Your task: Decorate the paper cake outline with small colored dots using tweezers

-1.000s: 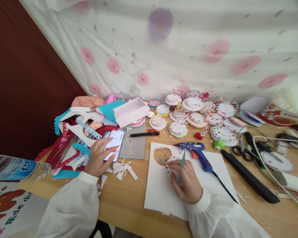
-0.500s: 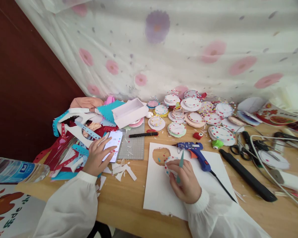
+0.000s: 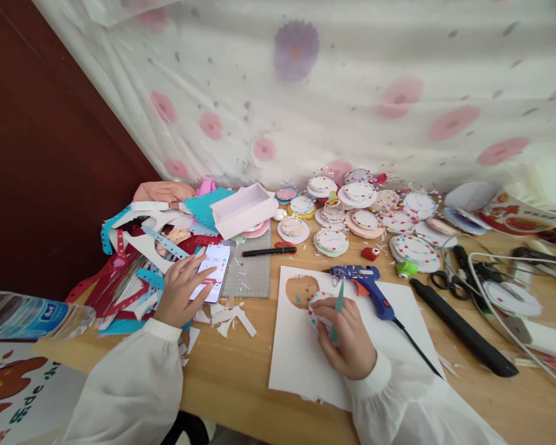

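Note:
My left hand (image 3: 184, 293) lies with spread fingers over a smartphone (image 3: 217, 262), fingertips on the lit screen, which shows large digits. My right hand (image 3: 347, 337) is closed around a slim teal pointed tool (image 3: 340, 296), its tip upward; the kind is not clear. Under these fingers is a small white paper disc (image 3: 314, 304) with red and blue dots along its rim, partly hidden by the hand. Both rest over a white sheet (image 3: 291, 364) with a round cut-out hole, through which the wood and a few small beads show.
A blue glue gun (image 3: 375, 293) lies on the sheet, its cord running right. Several dotted paper discs (image 3: 331, 241) stand behind. A black marker (image 3: 269, 251) lies on a grey cutting mat (image 3: 250, 278). Scissors (image 3: 449, 284), a black bar (image 3: 463, 327) and cables are right; a bottle (image 3: 41, 315) lies left.
The view has shifted very slightly. Both hands stay in the same places, with the left fingers still on the phone and the right still gripping the teal tool.

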`<state>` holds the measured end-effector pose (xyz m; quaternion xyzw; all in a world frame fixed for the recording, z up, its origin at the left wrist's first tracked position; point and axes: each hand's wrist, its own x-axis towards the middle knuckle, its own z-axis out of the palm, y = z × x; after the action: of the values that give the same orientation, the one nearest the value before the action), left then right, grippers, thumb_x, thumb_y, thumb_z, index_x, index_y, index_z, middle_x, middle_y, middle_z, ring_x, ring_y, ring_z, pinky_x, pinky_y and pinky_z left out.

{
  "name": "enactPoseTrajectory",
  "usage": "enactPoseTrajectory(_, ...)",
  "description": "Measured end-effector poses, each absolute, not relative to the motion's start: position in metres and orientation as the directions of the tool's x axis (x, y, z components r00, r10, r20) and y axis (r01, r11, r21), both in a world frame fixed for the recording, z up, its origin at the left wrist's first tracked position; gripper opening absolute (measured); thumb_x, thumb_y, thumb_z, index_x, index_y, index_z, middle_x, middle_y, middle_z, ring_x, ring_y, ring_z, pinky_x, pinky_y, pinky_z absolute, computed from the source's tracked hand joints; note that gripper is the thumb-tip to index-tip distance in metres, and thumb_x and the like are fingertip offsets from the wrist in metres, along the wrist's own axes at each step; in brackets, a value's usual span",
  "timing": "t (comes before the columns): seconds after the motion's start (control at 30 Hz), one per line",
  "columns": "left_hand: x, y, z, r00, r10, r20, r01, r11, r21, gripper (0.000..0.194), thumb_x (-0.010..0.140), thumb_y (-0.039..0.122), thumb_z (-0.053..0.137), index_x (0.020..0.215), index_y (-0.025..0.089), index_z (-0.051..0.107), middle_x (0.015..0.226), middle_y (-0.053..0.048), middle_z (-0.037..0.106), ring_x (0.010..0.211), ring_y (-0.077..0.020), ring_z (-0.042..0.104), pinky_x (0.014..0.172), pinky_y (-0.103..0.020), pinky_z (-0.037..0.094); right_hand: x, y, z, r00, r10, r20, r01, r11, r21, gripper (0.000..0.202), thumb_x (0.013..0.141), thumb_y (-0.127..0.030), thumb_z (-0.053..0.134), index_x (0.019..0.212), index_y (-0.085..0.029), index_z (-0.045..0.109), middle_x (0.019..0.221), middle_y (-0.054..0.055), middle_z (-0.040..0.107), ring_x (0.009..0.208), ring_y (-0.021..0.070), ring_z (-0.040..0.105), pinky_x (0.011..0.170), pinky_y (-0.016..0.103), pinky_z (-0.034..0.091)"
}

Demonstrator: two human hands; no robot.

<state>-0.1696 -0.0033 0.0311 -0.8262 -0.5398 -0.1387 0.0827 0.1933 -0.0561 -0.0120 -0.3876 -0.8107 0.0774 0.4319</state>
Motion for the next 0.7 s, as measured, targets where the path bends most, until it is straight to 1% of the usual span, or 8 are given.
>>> enactPoseTrajectory(0.1, -0.171, 0.004, 0.030, 0.286, 0.891, 0.353, 0.949, -0.315, 0.027, 0.039, 0.092, 0.036, 0.040, 0.126, 0.026, 0.057, 0.140, -0.008, 0.049, 0.128, -0.0290, 0.040, 0.107, -0.048, 0.026, 0.193, -0.056, -0.012, -0.329, 0.694, 0.641, 0.562, 0.689, -0.457, 0.033, 0.076, -0.003, 0.049, 0.105, -0.018, 0.050, 0.099, 0.010, 0.064, 0.092, 0.0254, 0.057, 0.077, 0.042, 0.044)
enactPoseTrajectory(0.23, -0.174, 0.017, 0.024, 0.199, 0.924, 0.326, 0.971, -0.231, 0.061, 0.045, 0.093, 0.040, 0.036, 0.133, 0.026, 0.050, 0.134, -0.009, 0.053, 0.123, -0.0285, 0.044, 0.104, -0.046, 0.028, 0.193, -0.056, -0.010, -0.317, 0.692, 0.648, 0.565, 0.687, -0.458, 0.032, 0.077, -0.004, 0.048, 0.105, -0.019, 0.050, 0.097, 0.009, 0.065, 0.091, 0.0251, 0.059, 0.075, 0.042, 0.045)
enactPoseTrajectory(0.4, -0.176, 0.028, 0.018, 0.219, 0.938, 0.269, 0.966, -0.248, 0.078, 0.042, 0.095, 0.039, 0.033, 0.131, 0.027, 0.052, 0.125, -0.005, 0.062, 0.114, -0.0258, 0.051, 0.101, -0.043, 0.028, 0.192, -0.055, -0.009, -0.318, 0.693, 0.646, 0.569, 0.685, -0.455, 0.032, 0.077, -0.004, 0.048, 0.105, -0.019, 0.050, 0.097, 0.010, 0.065, 0.090, 0.0250, 0.059, 0.074, 0.042, 0.045)
enactPoseTrajectory(0.53, -0.176, 0.029, 0.016, 0.220, 0.939, 0.266, 0.970, -0.240, 0.047, 0.041, 0.095, 0.040, 0.033, 0.129, 0.028, 0.053, 0.126, -0.005, 0.061, 0.112, -0.0253, 0.053, 0.100, -0.043, 0.028, 0.193, -0.054, -0.009, -0.321, 0.690, 0.649, 0.568, 0.688, -0.451, 0.032, 0.076, -0.003, 0.049, 0.105, -0.019, 0.049, 0.097, 0.010, 0.065, 0.089, 0.0250, 0.058, 0.074, 0.042, 0.045)
enactPoseTrajectory(0.7, -0.174, 0.031, 0.014, 0.207, 0.943, 0.260, 0.977, -0.214, -0.002, 0.042, 0.095, 0.044, 0.035, 0.127, 0.027, 0.056, 0.126, -0.007, 0.061, 0.111, -0.0263, 0.053, 0.099, -0.043, 0.030, 0.193, -0.055, -0.009, -0.330, 0.692, 0.642, 0.563, 0.690, -0.455, 0.032, 0.076, -0.003, 0.049, 0.105, -0.018, 0.049, 0.097, 0.010, 0.064, 0.089, 0.0252, 0.058, 0.074, 0.042, 0.044)
